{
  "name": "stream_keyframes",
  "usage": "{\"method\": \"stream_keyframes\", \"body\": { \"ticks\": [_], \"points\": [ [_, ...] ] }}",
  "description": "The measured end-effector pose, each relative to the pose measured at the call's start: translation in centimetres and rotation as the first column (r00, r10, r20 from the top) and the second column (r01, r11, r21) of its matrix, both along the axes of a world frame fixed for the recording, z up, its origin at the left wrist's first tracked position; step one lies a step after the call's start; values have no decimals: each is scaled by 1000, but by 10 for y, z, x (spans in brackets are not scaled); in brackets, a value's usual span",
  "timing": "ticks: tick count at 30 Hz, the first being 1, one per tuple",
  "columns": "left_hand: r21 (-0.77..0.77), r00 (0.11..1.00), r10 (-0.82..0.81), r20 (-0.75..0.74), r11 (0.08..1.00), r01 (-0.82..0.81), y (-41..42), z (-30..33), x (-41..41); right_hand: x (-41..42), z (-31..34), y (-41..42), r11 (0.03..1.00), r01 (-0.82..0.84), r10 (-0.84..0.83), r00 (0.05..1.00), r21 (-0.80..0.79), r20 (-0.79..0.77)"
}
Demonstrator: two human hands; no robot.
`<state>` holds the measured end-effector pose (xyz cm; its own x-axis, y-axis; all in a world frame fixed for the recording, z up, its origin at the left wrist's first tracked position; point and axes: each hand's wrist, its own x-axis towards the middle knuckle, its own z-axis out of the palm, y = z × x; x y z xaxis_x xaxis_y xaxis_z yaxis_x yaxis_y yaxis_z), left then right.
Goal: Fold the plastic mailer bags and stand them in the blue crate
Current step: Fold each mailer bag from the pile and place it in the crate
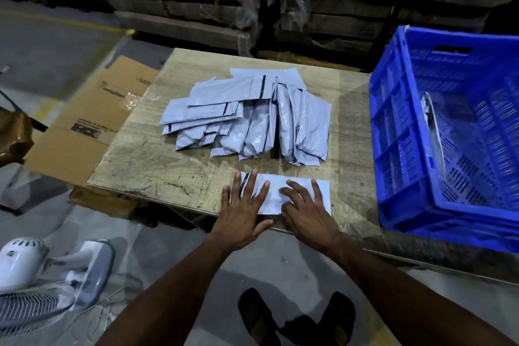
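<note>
The wooden table (157, 166) serves as the folding surface. The blue crate (398, 121) sits at its right edge, within reach of the right hand, and holds one mailer (434, 132) standing against its near-left wall. A pile of mailers (247, 118) lies mid-table, beyond the work spot, so the near edge is free for folding. One mailer, the bag in hand (273, 195), lies flat at the near edge. The left hand (243, 212) and right hand (304, 212) both rest on it, fingers spread and flat, gripping nothing; judged, they are pressing it down to set a crease.
</note>
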<state>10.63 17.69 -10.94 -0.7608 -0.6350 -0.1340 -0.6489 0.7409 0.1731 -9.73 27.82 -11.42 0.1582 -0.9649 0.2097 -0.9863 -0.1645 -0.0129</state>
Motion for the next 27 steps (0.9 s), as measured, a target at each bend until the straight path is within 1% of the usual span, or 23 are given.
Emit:
{"method": "stream_keyframes", "body": {
  "ticks": [3,5,6,8,10,11,14,16,17,19,20,21,23,24,25,27],
  "points": [
    [20,999,47,-1,999,-47,3,-2,4,-1,8,1,999,29,-29,999,-26,20],
    [17,997,72,-20,997,-72,0,-2,3,-3,15,3,999,1,1,999,-54,32],
    [10,997,74,-13,997,-74,-1,1,2,-3,19,5,997,-41,43,999,-69,30],
    [42,998,66,17,997,-67,-6,6,-2,0,27,8,977,-196,196,981,-87,-9],
    [53,997,62,35,997,-64,-11,15,-5,4,30,9,930,-356,351,934,-86,-70],
    [55,998,49,42,997,-51,-12,18,-6,5,28,8,917,-393,386,917,-66,-100],
    [83,1000,1,2,997,-1,-17,22,-6,2,27,-7,936,-348,351,919,49,-181],
    [100,998,0,-64,995,6,-20,22,-5,-1,34,-19,936,-338,350,922,96,-168],
    [112,991,16,-133,994,-1,-21,19,-4,-1,39,-23,932,-348,359,923,103,-139],
    [150,943,107,-314,987,-63,-21,12,-1,-6,50,-29,929,-360,368,924,88,-106],
    [176,907,172,-384,978,-111,-18,8,1,-9,56,-30,930,-358,366,923,80,-117],
    [211,878,236,-416,964,-160,-15,6,4,-12,62,-30,933,-351,358,925,75,-126],
    [271,848,325,-419,936,-225,-6,1,7,-20,73,-25,946,-315,322,940,72,-114],
    [266,855,329,-401,935,-235,-3,-4,7,-24,79,-21,952,-297,302,949,72,-89],
    [237,879,312,-360,942,-237,1,-7,4,-27,84,-17,959,-275,279,959,69,-57],
    [201,938,288,-190,947,-250,6,-11,-7,-33,95,-9,976,-216,216,976,28,2]
  ]
}}
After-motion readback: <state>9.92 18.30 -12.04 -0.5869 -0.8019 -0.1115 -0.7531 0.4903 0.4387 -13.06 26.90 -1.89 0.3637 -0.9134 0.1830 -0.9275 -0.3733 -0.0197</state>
